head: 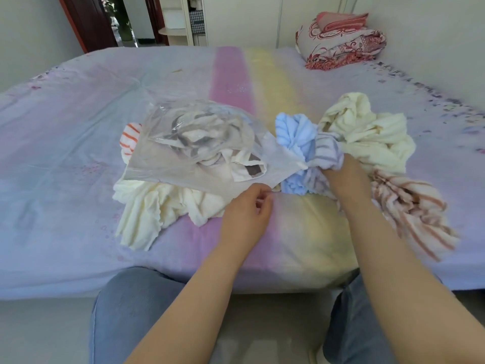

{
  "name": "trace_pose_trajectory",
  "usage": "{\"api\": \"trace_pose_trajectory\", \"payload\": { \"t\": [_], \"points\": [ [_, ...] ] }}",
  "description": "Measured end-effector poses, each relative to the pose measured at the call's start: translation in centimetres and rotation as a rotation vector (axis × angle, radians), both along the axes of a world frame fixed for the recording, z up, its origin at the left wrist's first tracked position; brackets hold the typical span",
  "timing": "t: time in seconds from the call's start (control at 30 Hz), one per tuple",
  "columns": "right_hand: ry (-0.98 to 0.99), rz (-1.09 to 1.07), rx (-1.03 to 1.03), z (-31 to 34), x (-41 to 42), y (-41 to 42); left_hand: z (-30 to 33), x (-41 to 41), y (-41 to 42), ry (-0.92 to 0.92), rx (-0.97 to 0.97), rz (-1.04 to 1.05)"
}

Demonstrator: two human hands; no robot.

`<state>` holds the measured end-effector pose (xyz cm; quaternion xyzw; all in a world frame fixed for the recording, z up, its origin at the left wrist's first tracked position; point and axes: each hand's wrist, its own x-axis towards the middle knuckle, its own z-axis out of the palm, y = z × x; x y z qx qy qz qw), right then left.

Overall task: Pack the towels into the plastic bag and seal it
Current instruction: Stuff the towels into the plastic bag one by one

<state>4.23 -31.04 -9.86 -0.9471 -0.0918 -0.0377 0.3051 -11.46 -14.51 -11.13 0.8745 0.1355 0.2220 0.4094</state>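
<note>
Bare forearms, no sleeves visible. Left hand, right hand ungloved, no rings seen. Grey-blue jeans on both knees.

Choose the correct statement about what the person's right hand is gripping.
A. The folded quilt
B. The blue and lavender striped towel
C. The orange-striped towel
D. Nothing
B: the right hand is closed on the blue and lavender striped towel at the plastic bag's mouth.

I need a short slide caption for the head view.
Left hand pinches the plastic bag; right hand grips the blue towel.
</note>
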Motion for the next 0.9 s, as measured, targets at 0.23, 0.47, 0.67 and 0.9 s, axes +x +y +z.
{"api": "trace_pose_trajectory", "payload": {
  "t": [0.23,0.47,0.67,0.9],
  "points": [
    [0.266,0.314,0.718,0.1,-11.3,0.2,-1.1,0.4,-1.5,-0.018,-0.413,-0.409],
    [0.887,0.457,1.306,-0.4,-12.2,1.7,-0.5,-1.7,0.0,-0.057,-0.304,-0.386],
    [1.003,0.427,1.612,-0.1,-11.5,4.2,3.5,-3.7,5.3,-0.095,0.24,-0.181],
    [0.893,0.797,1.937,6.3,-10.7,7.2,4.4,-3.4,12.5,0.025,0.884,0.138]
  ]
}}
